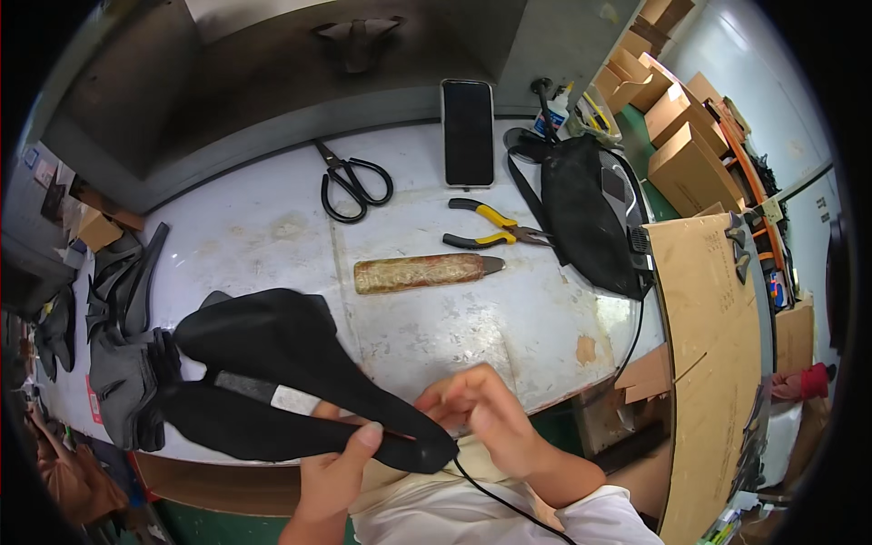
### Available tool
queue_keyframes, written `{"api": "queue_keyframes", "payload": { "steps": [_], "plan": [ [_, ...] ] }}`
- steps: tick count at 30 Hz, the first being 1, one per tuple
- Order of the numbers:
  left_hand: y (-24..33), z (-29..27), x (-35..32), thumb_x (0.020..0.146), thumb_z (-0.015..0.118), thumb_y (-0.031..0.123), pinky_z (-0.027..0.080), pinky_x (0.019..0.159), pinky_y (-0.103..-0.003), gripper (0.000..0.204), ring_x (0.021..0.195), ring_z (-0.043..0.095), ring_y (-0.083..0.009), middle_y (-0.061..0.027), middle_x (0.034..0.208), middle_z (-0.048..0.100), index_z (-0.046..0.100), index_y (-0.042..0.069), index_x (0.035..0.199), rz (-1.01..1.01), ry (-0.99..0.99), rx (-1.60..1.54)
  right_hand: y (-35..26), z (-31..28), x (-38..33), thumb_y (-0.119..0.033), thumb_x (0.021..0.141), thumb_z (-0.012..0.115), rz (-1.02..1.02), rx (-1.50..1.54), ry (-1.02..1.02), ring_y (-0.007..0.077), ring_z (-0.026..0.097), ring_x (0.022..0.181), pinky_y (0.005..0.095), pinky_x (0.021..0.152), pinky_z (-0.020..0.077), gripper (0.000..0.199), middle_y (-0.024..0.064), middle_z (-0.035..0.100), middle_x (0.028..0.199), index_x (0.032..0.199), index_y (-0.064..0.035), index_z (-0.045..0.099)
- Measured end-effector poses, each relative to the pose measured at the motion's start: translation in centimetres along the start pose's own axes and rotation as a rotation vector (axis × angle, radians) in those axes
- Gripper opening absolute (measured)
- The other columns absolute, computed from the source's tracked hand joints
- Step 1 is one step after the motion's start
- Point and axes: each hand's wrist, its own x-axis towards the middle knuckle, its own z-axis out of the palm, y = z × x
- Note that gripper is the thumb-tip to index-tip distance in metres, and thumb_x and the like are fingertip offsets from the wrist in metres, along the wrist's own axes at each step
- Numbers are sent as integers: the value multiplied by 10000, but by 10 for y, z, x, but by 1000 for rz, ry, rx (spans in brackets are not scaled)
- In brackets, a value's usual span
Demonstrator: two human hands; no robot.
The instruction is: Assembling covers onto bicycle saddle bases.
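Observation:
A black shoe upper (263, 331), pointed at one end and split into two long sides, slants over the near edge of the table. My left hand (334, 477) grips its near side, the thumb pressed on top and the other fingers partly hidden underneath. Beside the pointed end is my right hand (495, 431), its fingers loosely bent and apart, slightly blurred. I see nothing held in it; whether its fingertips touch the upper's edge I cannot tell. A tool with a worn, wrapped handle (418, 272) lies just beyond the hands.
Black-handled scissors (352, 186), yellow-and-black pliers (495, 227) and a phone (468, 133) lie farther back on the table (263, 227). A black bag (590, 213) sits at right, near a glue bottle (554, 111). Stacked dark pieces (127, 386) are at left; cardboard (713, 363) stands right.

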Motion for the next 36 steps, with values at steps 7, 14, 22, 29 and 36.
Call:
{"api": "queue_keyframes", "payload": {
  "steps": [7, 14, 22, 29, 36],
  "plan": [
    [-5, 3, -15, 901, 574, 44, 510, 677, -261, 671, 796, 620, -137, -102, 1004, 627, 242, 11, 1483, 156, 96, 107, -5, 27, 5, -127, 816, 768, -222, -823, 191, 93, 580, 729, 212, 602, 450, 252, 106, 643, 917, 941, 17, 604],
    [18, 20, -18, 935, 549, 146, 511, 432, -241, 640, 621, 652, -197, -200, 947, 663, 198, 12, 1454, 37, 115, -72, 21, 26, 7, -12, 835, 736, -365, -366, 263, 78, 595, 765, 217, 634, 478, 354, 89, 640, 882, 1070, -11, 471],
    [3, 12, -17, 945, 593, 222, 579, 591, -320, 667, 870, 693, -303, -249, 1030, 654, 188, 21, 1436, 59, -22, -480, -1, 24, -7, 78, 883, 628, -290, -155, 86, 110, 630, 863, 235, 706, 514, 505, 141, 668, 973, 1280, -17, 330],
    [-16, 0, 6, 910, 606, 96, 482, 927, -364, 321, 1051, 609, -252, -172, 1120, 619, 522, -26, 1195, 21, -67, -373, -22, 29, 14, 11, 906, 621, -237, 268, 435, 113, 640, 794, 230, 697, 502, 425, 108, 680, 938, 1271, -27, 406],
    [-12, 9, 12, 962, 572, 179, 477, 679, -261, 196, 724, 584, -115, -68, 777, 612, 541, 25, 845, 169, -118, 237, -7, 35, 20, 60, 866, 652, -155, -224, 297, 110, 640, 750, 227, 628, 520, 401, 105, 677, 900, 1184, -16, 420]
  ]
}}
